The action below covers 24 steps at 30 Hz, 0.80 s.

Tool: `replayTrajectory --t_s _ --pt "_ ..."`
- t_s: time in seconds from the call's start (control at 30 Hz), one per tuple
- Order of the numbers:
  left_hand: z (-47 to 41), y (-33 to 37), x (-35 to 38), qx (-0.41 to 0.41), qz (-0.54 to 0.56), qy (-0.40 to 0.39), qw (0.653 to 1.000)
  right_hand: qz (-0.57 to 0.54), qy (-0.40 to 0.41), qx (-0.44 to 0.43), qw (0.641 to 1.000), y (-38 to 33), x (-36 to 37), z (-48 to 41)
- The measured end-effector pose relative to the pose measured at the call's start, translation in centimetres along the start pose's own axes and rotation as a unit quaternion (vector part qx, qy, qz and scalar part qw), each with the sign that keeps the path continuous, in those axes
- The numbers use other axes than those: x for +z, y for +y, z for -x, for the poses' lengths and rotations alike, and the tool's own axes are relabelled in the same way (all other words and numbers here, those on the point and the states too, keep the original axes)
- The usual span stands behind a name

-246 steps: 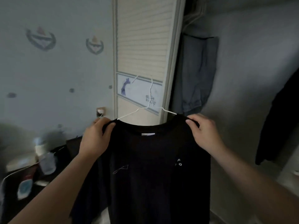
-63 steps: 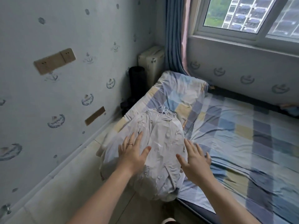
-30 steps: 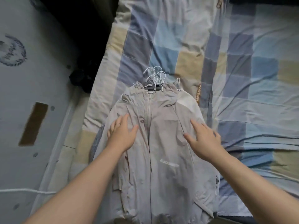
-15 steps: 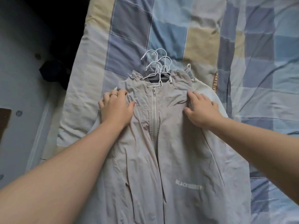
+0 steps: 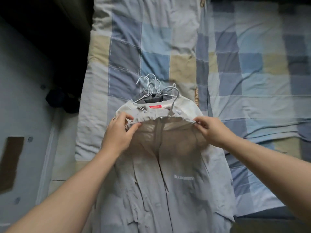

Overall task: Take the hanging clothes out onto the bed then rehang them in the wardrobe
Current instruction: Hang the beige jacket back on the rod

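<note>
Grey-beige zip jacket (image 5: 151,182) — lies front-up on the checked bed (image 5: 252,81), topmost of a stack of garments. Its upper edge is held raised. Left hand (image 5: 117,133) pinches it left of the zip between thumb and curled fingers (image 5: 127,117); right hand (image 5: 212,132) pinches the right corner at its fingertips (image 5: 199,121). Behind the raised edge is a white garment (image 5: 185,106) with a red neck label (image 5: 155,107). White wire hangers (image 5: 151,86) — hooks bunched just beyond the collars, count unclear. Chest lettering blurred, unreadable. Jacket hem cut off at the lower edge of view. Lower garments mostly hidden.
</note>
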State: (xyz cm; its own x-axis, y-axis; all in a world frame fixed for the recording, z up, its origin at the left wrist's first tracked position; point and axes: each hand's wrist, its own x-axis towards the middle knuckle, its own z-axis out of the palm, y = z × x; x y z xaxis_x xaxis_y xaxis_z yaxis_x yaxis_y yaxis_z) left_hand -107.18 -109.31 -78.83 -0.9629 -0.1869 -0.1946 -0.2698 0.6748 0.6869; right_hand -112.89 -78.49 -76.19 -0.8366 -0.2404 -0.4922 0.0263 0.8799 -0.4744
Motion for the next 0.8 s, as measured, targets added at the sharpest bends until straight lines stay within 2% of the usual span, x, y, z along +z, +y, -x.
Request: replayTrajectory --t_s 0.23,0.47,0.8 --pt "4.7 8.0 -4.8 0.051 0.025 -0.05 0.997 -0.101 0.123 0.067 0.985 -1.9 -4.6 13.1" --pt "9.0 17.3 -7.1 0.106 0.047 -0.072 0.991 -0.139 0.218 0.088 0.962 -1.7 -10.0 24.4" --pt "18.1 31.6 -2.4 0.236 0.077 -0.141 0.958 -0.145 0.35 0.136 0.915 5.9 -13.5 42.1"
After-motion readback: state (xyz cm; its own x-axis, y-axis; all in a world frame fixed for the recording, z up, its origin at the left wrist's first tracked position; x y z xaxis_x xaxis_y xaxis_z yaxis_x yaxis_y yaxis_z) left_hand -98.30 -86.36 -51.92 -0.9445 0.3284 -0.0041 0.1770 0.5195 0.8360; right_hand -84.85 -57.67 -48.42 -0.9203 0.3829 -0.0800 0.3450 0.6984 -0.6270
